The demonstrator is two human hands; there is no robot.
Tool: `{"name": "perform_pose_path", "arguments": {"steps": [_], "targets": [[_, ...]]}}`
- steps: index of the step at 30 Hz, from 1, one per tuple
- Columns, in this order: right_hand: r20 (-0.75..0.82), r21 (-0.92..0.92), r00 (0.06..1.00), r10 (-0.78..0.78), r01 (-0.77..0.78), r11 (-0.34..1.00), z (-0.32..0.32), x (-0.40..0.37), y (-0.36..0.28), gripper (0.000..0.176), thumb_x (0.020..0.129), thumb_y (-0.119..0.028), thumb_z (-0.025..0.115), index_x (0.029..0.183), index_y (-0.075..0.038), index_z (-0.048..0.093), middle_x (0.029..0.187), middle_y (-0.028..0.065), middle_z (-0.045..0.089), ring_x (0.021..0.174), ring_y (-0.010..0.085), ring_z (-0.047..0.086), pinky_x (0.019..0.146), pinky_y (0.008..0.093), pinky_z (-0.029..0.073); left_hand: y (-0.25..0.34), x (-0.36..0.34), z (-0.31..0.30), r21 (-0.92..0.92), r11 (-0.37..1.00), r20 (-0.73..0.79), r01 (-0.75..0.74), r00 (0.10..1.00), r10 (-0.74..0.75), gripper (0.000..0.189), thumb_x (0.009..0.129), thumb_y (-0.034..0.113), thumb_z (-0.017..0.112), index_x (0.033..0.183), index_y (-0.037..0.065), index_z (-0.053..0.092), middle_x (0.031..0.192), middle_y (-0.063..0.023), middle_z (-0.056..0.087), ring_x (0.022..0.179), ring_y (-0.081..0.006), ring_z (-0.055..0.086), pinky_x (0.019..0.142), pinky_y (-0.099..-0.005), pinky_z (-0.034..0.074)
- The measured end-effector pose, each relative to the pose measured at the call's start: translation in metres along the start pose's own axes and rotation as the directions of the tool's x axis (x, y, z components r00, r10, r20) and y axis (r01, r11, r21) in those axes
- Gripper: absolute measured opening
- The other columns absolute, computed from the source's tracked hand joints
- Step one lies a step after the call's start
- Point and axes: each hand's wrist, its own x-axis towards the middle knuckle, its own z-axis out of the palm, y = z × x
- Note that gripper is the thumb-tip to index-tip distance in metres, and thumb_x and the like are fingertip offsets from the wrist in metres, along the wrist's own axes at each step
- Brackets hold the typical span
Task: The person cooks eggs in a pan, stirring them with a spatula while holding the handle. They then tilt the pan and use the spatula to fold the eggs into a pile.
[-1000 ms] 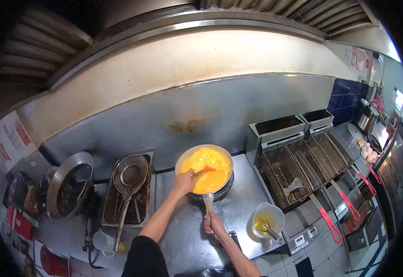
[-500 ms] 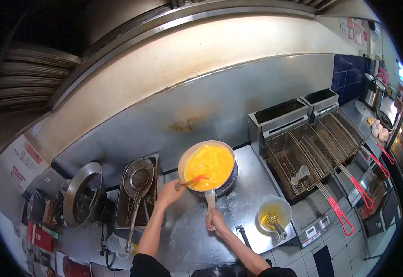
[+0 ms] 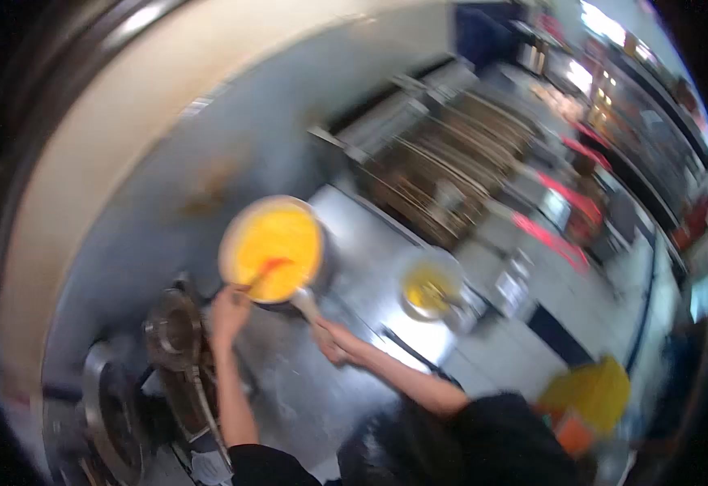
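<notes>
The view is blurred by motion. A frying pan [image 3: 228, 235] full of yellow beaten egg [image 3: 277, 247] sits on a burner at the middle of the steel counter. My left hand [image 3: 228, 312] holds a red spatula [image 3: 266, 269] whose tip rests in the egg. My right hand [image 3: 331, 340] grips the pan's pale handle [image 3: 307, 305] at the pan's near side.
A clear jug with egg and a whisk [image 3: 427, 287] stands right of the pan. Fryer baskets [image 3: 451, 154] with red handles lie further right. A strainer ladle [image 3: 174, 332] and a wok [image 3: 111, 413] are on the left. A yellow object [image 3: 593, 393] is at lower right.
The camera has swung and tilted sharply, so the whole scene looks rotated and blurred. Both hands keep their grips; the spatula stays in the egg.
</notes>
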Motion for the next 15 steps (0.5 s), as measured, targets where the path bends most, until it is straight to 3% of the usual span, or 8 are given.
{"name": "perform_pose_path", "arguments": {"steps": [3,4,8,10,11,12,13,15], "targets": [[-0.019,0.040,0.999,0.049,-0.048,0.998,-0.002,0.004,-0.003,0.048,0.098,-0.058,0.045,0.095,-0.011,0.049,0.059,-0.0052,0.038,0.042,0.0070,0.036,0.037,0.0250,0.030,0.009,-0.013,0.004,-0.110,0.990,0.074,-0.083,0.993,0.091,0.029,0.087,0.017,0.069,0.109,0.000,0.065,0.100,-0.0179,0.069,0.094,-0.0266,0.068,0.082,-0.0347,0.050],[-0.059,0.067,0.998,0.019,-0.015,0.998,-0.005,0.006,-0.004,0.048,0.098,-0.058,0.045,0.095,-0.011,0.049,0.059,-0.0052,0.038,0.042,0.0070,0.036,0.037,0.0250,0.030,0.000,-0.003,0.002,-0.049,0.970,0.078,-0.238,0.967,0.241,0.029,0.086,0.019,0.069,0.108,0.000,0.065,0.092,-0.0155,0.069,0.090,-0.0216,0.067,0.079,-0.0350,0.050],[-0.011,0.041,1.000,0.024,-0.023,0.999,-0.003,-0.002,0.001,0.048,0.099,-0.056,0.043,0.098,-0.009,0.046,0.062,-0.0046,0.039,0.044,0.0081,0.035,0.040,0.0249,0.031,0.002,0.026,-0.009,-0.054,0.989,0.134,-0.141,0.980,0.147,0.026,0.085,0.022,0.067,0.103,0.003,0.067,0.087,-0.0189,0.069,0.084,-0.0320,0.069,0.078,-0.0377,0.051],[-0.044,0.061,0.998,0.049,-0.046,0.997,-0.004,0.005,0.007,0.047,0.099,-0.056,0.043,0.099,-0.008,0.047,0.062,-0.0049,0.038,0.044,0.0079,0.035,0.039,0.0249,0.030,-0.003,0.026,0.016,0.038,0.963,-0.072,-0.267,0.960,0.270,0.026,0.085,0.020,0.065,0.106,0.004,0.067,0.089,-0.0201,0.070,0.083,-0.0335,0.068,0.078,-0.0394,0.051],[-0.062,0.072,0.995,0.080,-0.076,0.995,-0.006,0.009,0.011,0.047,0.100,-0.055,0.043,0.100,-0.008,0.047,0.062,-0.0052,0.037,0.044,0.0078,0.035,0.039,0.0248,0.030,0.000,0.023,0.017,-0.025,0.984,0.023,-0.176,0.984,0.177,0.028,0.085,0.018,0.065,0.110,0.006,0.066,0.091,-0.0220,0.069,0.086,-0.0354,0.068,0.079,-0.0406,0.052],[-0.031,0.078,0.994,0.109,-0.106,0.991,-0.005,0.006,0.009,0.047,0.100,-0.055,0.042,0.101,-0.008,0.047,0.061,-0.0054,0.037,0.044,0.0076,0.034,0.039,0.0248,0.029,0.000,0.016,0.018,-0.056,0.966,-0.024,-0.251,0.968,0.250,0.029,0.084,0.017,0.066,0.111,0.007,0.066,0.092,-0.0222,0.069,0.088,-0.0359,0.069,0.079,-0.0404,0.052],[0.010,0.084,0.991,0.136,-0.137,0.987,-0.005,0.004,0.005,0.047,0.100,-0.055,0.042,0.101,-0.008,0.047,0.060,-0.0055,0.036,0.043,0.0075,0.034,0.038,0.0249,0.029,0.008,0.007,0.002,-0.152,0.982,0.076,-0.114,0.989,0.127,0.029,0.084,0.017,0.067,0.110,0.007,0.067,0.095,-0.0224,0.069,0.092,-0.0365,0.069,0.080,-0.0401,0.052],[0.028,0.112,0.985,0.172,-0.174,0.978,-0.006,0.008,0.001,0.047,0.100,-0.055,0.041,0.101,-0.009,0.047,0.059,-0.0054,0.036,0.043,0.0072,0.033,0.038,0.0247,0.027,0.000,0.004,-0.024,-0.029,0.996,0.130,-0.089,0.987,0.092,0.030,0.082,0.023,0.069,0.109,0.008,0.069,0.097,-0.0223,0.069,0.096,-0.0367,0.068,0.083,-0.0412,0.052]]}}
